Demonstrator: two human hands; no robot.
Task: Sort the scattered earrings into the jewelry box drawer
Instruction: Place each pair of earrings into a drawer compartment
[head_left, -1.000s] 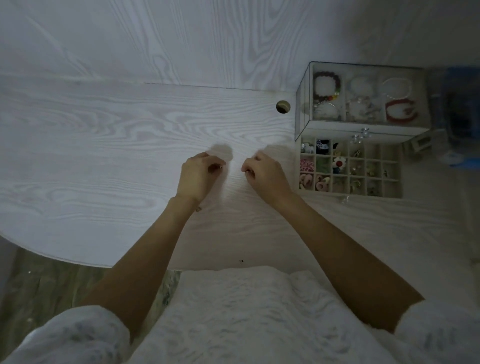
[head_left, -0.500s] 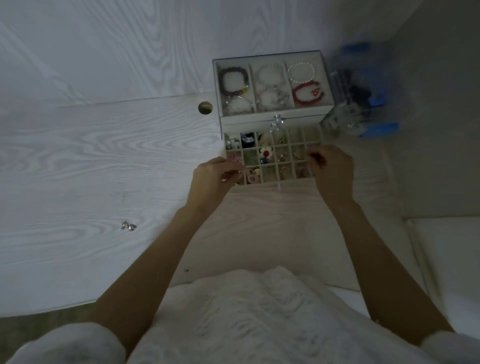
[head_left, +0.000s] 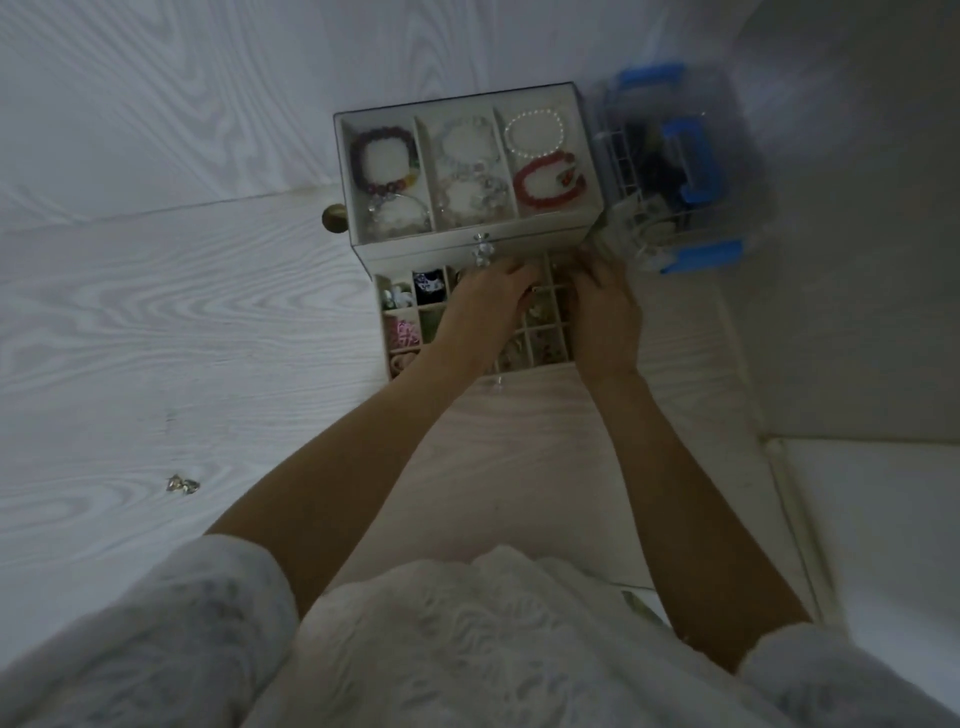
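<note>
Two hands, left hand and right hand, hover over the drawer at frame centre; whether their fingers pinch earrings I cannot tell. Release low inside one compartment. One earring waits lower left on the bench.

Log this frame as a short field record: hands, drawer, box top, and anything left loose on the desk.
left hand: over the middle of the open drawer, fingers curled; what it holds cannot be told
right hand: over the drawer's right side, fingers bent down into the compartments
drawer: pulled out, a grid of small compartments, several filled
jewelry box top: three sections holding bracelets
loose earrings: on the desk, far left of the box
blue container: right of the box, blurred
</note>
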